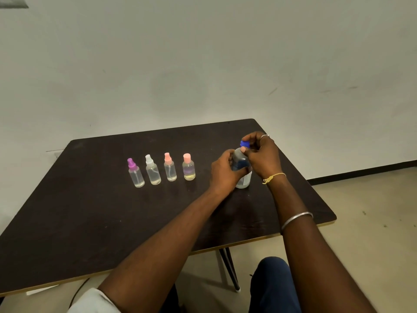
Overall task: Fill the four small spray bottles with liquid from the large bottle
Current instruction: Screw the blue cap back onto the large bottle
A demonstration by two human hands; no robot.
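Dark table point(90, 211) is bearing four capped spray bottles point(161, 169). Left hand point(222, 171) is clamping the bottle point(242, 175) mid-body; right fingers point(244, 150) are pinching its cap point(244, 144). Likely slippery, squeezable: grip firmly.

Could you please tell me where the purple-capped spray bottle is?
Head view: the clear purple-capped spray bottle stands leftmost in the row, beside the clear white-capped spray bottle.

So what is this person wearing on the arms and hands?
Both forearms are bare. The right hand has a silver ring, a yellow thread tied round the wrist and a thin silver bangle further up the forearm. The left hand shows no jewellery; a pale sleeve ends above that elbow.
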